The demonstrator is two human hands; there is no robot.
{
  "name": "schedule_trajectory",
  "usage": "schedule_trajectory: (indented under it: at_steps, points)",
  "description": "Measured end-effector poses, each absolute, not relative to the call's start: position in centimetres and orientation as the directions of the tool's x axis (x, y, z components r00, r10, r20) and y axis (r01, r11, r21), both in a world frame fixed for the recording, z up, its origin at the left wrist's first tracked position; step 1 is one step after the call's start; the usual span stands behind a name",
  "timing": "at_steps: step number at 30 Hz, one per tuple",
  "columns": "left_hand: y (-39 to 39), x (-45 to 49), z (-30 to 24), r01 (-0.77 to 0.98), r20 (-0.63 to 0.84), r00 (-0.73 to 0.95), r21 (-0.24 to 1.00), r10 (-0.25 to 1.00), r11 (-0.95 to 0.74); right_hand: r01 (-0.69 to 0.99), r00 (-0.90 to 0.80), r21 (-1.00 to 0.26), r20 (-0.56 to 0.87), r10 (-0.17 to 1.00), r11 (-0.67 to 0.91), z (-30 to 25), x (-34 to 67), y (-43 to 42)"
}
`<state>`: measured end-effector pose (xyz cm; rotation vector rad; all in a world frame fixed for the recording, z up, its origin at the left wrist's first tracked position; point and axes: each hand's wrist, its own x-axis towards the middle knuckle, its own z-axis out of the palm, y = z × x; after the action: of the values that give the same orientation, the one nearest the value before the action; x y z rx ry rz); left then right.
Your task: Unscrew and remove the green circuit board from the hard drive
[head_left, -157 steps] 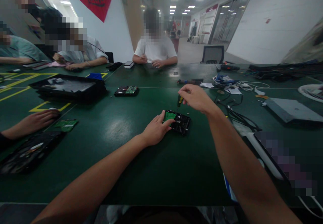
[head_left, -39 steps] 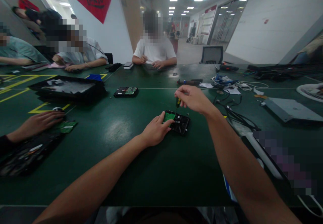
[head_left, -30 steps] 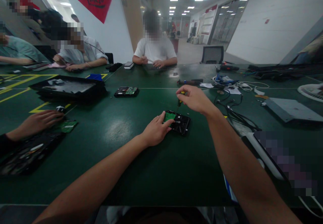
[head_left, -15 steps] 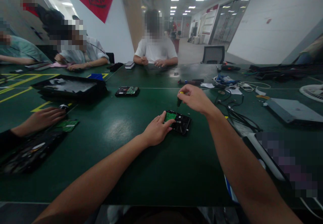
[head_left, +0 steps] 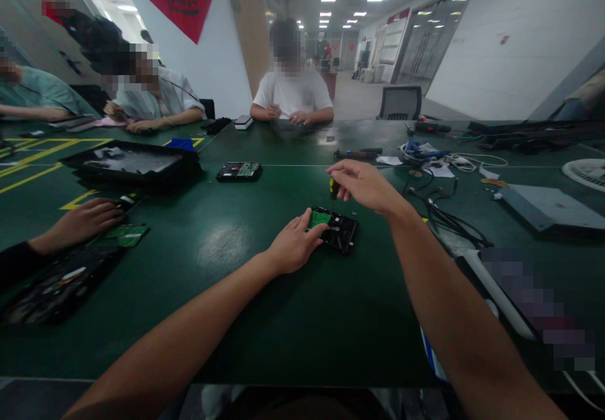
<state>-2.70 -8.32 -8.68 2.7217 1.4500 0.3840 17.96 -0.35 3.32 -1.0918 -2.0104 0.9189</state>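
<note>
A black hard drive [head_left: 344, 232] with a green circuit board lies flat on the dark green table. My left hand [head_left: 293, 243] grips its left side, thumb and fingers over the board. Above the drive, my right hand [head_left: 362, 185] holds a small yellow-and-black screwdriver [head_left: 334, 188] upright, its fingers around the handle and the thin shaft pointing down at the drive. Whether the tip sits in a screw is too small to tell. Tiny screws [head_left: 353, 213] lie by the drive's far right edge.
Another hard drive [head_left: 239, 171] and a black tray [head_left: 127, 163] stand farther left. A co-worker's hand [head_left: 82, 223] is at the left beside a green board [head_left: 126, 236]. Cables [head_left: 439, 209], a grey metal box [head_left: 551, 209] and loose tools [head_left: 357, 154] lie right and back.
My right hand's fingers have shifted on the screwdriver handle, showing more of its yellow part. My left hand and the hard drive have stayed put.
</note>
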Motion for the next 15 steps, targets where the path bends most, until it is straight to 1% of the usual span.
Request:
schedule_trajectory:
  at_steps: [3,6,10,15]
  points:
    - [-8.36,-2.75,-8.65,0.813,0.198,0.533,0.149,0.823,-0.562,0.486,-0.376,-0.764,0.256,0.891,0.425,3.47,18.19,-0.31]
    - [-8.36,-2.8,-8.68,0.813,0.198,0.534,0.146,0.822,-0.563,0.523,-0.327,-0.756,0.248,0.912,0.393,3.59,18.32,-0.35]
    - [-8.34,-2.76,-8.75,0.813,0.2,0.535,0.144,0.821,-0.564,0.464,-0.388,-0.78,0.248,0.888,0.42,3.54,18.16,-0.45]
    - [-8.3,-2.66,-8.82,0.816,0.199,0.529,0.147,0.825,-0.559,0.429,-0.413,-0.82,0.194,0.89,0.378,3.38,17.95,-0.31]
